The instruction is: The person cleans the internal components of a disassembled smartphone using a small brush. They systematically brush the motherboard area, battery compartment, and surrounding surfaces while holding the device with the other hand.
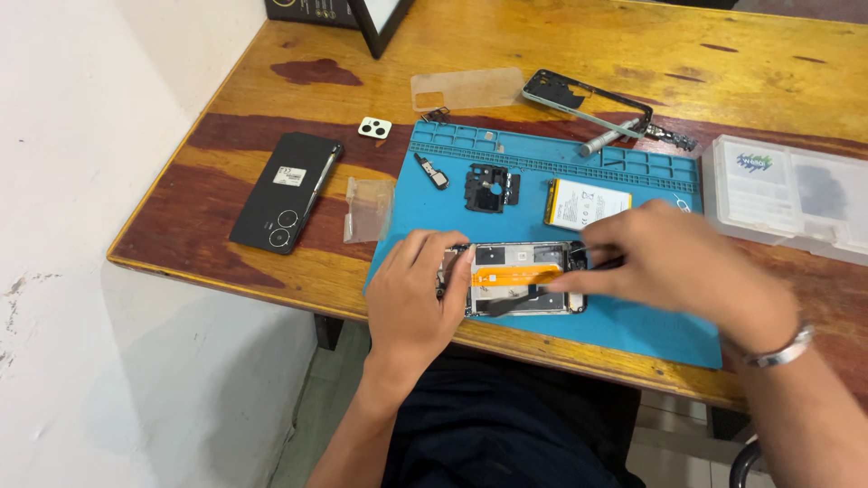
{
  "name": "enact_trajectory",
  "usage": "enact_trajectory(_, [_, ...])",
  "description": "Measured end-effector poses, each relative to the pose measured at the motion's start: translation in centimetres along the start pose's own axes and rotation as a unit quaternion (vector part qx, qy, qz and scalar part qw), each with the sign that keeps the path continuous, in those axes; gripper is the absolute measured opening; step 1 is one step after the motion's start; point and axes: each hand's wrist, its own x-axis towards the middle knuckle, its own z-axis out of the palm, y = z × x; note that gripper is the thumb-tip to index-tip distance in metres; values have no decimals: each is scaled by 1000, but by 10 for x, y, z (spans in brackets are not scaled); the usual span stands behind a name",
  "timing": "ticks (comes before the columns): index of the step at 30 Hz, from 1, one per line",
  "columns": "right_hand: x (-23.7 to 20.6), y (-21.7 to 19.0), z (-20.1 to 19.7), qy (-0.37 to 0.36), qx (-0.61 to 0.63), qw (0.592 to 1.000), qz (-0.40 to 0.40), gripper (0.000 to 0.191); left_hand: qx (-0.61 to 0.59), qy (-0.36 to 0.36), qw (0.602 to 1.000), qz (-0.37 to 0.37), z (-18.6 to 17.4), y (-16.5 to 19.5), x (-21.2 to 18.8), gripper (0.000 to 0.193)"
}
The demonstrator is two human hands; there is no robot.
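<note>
The open flat phone body with an orange ribbon strip (515, 278) lies on the blue rubber mat (633, 325); the left hand (411, 294) clamps its end; the right hand (674, 262) pinches a thin dark tool (511, 303); it looks light, stiff and easy to break, so hold its edges.

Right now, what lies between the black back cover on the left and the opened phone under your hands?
In the head view, a small clear plastic bag lies between the black back cover and the opened phone, straddling the blue mat's left edge.

Bright, even light, soft shadows, mild glare on varnished wood, slight motion blur.
</note>
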Motion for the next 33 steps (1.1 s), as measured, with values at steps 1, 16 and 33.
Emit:
enact_trajectory(1, [1, -5, 1, 19, 8, 1000, -21, 60, 2, 4, 1000, 1, 0, 0, 0, 11])
enact_trajectory(16, [0, -11, 2, 47, -6, 998, -43, 60, -5, 23, 1000, 5, 1, 1, -2, 11])
enact_trajectory(33, [0, -16, 12, 70, -5, 991, -110, 57, -21, 64, 998, 6, 7, -4, -6, 15])
